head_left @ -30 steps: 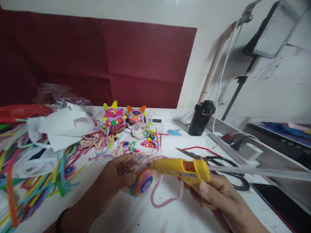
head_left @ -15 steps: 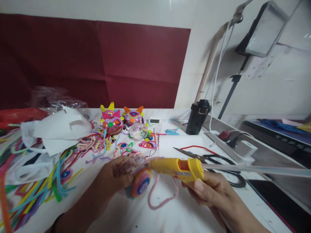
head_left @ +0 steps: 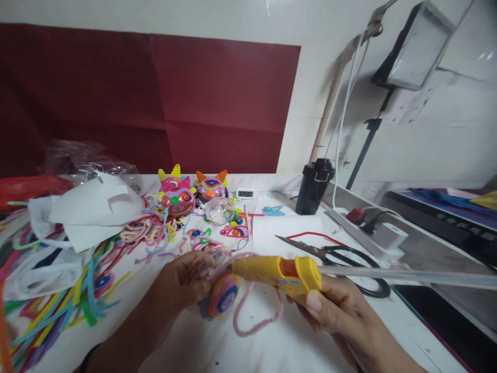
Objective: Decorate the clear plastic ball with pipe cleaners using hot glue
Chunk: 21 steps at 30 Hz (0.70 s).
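My left hand (head_left: 186,285) is closed on a clear plastic ball (head_left: 204,267), whose side carries a coloured eye shape (head_left: 225,298) of coiled pipe cleaner in blue, purple, yellow and pink. My right hand (head_left: 334,311) grips a yellow glue gun (head_left: 277,272), a long clear glue stick (head_left: 404,274) jutting from its back. The gun's tip is at the upper edge of the eye shape; whether it touches cannot be made out. A pink pipe cleaner (head_left: 258,329) runs from the ball and hangs in a loop below the gun.
Scissors (head_left: 330,254) lie behind my right hand, beside a dark phone (head_left: 435,321). Further back stand a black bottle (head_left: 314,186), a power strip (head_left: 365,233) and finished decorated balls (head_left: 178,199). Loose pipe cleaners (head_left: 58,311) and white paper (head_left: 101,207) spread over the left.
The glue gun has shifted slightly left along the top of the eye shape. The whole view has moved a little; both hands keep their holds.
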Each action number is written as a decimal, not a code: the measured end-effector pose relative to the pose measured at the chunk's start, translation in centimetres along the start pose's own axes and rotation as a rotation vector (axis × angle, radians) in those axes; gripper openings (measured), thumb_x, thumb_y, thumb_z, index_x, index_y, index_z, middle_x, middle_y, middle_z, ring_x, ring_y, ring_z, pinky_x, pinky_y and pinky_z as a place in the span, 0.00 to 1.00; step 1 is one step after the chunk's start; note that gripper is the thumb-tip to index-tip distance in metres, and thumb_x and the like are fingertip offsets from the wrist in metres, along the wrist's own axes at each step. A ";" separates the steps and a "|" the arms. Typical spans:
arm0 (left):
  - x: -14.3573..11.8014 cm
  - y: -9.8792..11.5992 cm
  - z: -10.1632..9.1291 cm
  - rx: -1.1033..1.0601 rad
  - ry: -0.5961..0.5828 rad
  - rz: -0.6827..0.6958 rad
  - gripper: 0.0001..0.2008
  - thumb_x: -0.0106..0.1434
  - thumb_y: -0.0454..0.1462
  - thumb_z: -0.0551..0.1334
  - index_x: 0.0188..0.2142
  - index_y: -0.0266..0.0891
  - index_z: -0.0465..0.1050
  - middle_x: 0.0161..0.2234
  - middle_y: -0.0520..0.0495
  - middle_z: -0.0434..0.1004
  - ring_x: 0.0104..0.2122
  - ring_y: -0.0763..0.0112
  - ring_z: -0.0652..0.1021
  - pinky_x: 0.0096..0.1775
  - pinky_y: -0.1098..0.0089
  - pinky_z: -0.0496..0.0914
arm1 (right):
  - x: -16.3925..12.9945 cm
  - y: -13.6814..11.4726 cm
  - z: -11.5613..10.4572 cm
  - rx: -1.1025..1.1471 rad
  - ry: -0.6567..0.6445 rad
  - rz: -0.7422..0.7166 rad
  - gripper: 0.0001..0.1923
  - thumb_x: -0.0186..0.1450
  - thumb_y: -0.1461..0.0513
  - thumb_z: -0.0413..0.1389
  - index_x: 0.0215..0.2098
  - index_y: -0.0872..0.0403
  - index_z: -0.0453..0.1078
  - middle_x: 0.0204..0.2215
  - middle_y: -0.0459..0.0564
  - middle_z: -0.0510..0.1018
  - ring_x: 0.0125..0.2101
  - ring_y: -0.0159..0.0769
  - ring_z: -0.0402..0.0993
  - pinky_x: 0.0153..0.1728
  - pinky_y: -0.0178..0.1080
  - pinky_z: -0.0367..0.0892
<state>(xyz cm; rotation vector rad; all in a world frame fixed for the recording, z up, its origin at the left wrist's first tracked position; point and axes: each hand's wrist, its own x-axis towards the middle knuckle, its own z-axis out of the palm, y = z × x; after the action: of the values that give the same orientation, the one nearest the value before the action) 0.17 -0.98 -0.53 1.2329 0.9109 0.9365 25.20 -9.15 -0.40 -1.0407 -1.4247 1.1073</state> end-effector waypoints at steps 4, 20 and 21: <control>-0.3 0.3 0.0 0.022 0.007 0.008 0.14 0.46 0.40 0.73 0.30 0.38 0.74 0.25 0.53 0.71 0.26 0.71 0.69 0.28 0.72 0.63 | 0.1 0.1 -0.1 -0.025 0.026 0.009 0.25 0.62 0.43 0.54 0.19 0.54 0.61 0.18 0.41 0.57 0.22 0.30 0.50 0.23 0.36 0.47; -0.3 0.4 -0.1 0.034 0.027 -0.012 0.13 0.47 0.39 0.72 0.30 0.38 0.72 0.22 0.55 0.67 0.23 0.74 0.66 0.26 0.73 0.60 | -0.1 -0.2 0.0 0.013 0.061 0.062 0.25 0.60 0.43 0.56 0.20 0.54 0.65 0.18 0.41 0.56 0.21 0.30 0.48 0.24 0.36 0.46; -0.3 0.5 0.0 0.028 0.028 -0.010 0.13 0.46 0.39 0.72 0.30 0.38 0.72 0.22 0.56 0.66 0.23 0.74 0.66 0.26 0.74 0.61 | -0.1 -0.3 0.0 0.025 0.063 0.061 0.25 0.60 0.43 0.56 0.20 0.54 0.65 0.18 0.41 0.57 0.22 0.30 0.49 0.24 0.36 0.47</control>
<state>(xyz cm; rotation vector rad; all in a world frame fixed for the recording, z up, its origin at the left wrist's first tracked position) -0.01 -1.19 -0.05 1.2400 0.9548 0.9379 25.17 -9.30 -0.17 -1.0984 -1.3341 1.1230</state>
